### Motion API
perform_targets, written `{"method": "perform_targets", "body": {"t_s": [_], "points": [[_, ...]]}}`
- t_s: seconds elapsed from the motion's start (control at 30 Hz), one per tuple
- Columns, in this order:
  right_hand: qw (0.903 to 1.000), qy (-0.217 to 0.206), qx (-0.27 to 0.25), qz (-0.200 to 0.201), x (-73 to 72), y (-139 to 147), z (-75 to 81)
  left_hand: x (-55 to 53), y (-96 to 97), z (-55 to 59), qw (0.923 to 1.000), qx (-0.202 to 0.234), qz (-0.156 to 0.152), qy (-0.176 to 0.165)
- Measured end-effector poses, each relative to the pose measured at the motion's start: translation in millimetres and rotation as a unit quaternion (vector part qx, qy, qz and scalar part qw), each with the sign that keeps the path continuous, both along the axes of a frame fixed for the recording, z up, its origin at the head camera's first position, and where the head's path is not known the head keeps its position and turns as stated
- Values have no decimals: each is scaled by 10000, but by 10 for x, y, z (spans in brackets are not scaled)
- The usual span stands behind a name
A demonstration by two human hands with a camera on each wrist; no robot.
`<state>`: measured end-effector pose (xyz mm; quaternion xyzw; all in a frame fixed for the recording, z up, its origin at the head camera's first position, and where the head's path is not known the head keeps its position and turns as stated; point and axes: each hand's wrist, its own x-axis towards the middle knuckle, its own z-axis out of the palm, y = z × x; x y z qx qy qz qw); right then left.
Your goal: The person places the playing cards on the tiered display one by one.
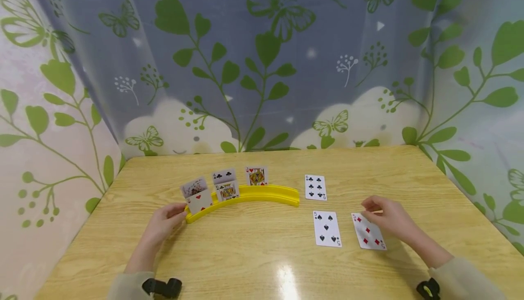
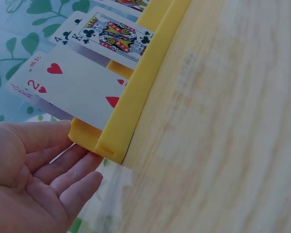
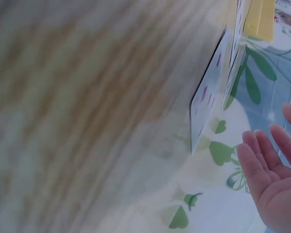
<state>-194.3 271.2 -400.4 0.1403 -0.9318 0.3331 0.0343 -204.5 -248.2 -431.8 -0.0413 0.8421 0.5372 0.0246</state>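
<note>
1. While the left hand [image 1: 161,225] lightly grasps the left end of the yellow card rack [image 1: 266,193] between thumb and fingertips, the right hand [image 1: 390,218] hovers just above the five of diamonds [image 1: 370,237] – released, its fingers loosely bent.
2. Smooth and plastic-looking, the rack curves across the left half of the table [image 1: 245,254].
3. Upright, slightly tilted cards fill its slots: at left the two of hearts [image 1: 199,203] before a joker [image 1: 194,187], then the king of clubs [image 1: 227,191] before the four of clubs [image 1: 223,175], then a red-hearted face card [image 1: 256,176].
4. Flat on the right lie three glossy rectangles – the six of clubs [image 1: 315,187] far, the five of spades [image 1: 327,228] nearer, the five of diamonds right of it.
5. Pale, streaky wood grain covers the table; behind hangs softly creased cloth [image 1: 225,40] with leaf and butterfly shapes.
</note>
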Motion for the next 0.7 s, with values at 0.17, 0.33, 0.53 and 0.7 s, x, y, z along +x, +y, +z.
{"method": "perform_targets", "body": {"t_s": [0.17,0.33,0.53,0.7], "points": [[9994,-263,237,52,-62,75,-46,0,-1,-1,10000,13,-20,5],[9987,-418,275,137,-127,139,-83,-2,0,-1,10000,-6,-14,-32],[9976,-622,168,249,-168,187,-96,1,-5,-2,10000,1,-3,-43],[9964,-767,112,356,-183,223,-118,-6,0,-5,10000,-16,4,-51]]}}
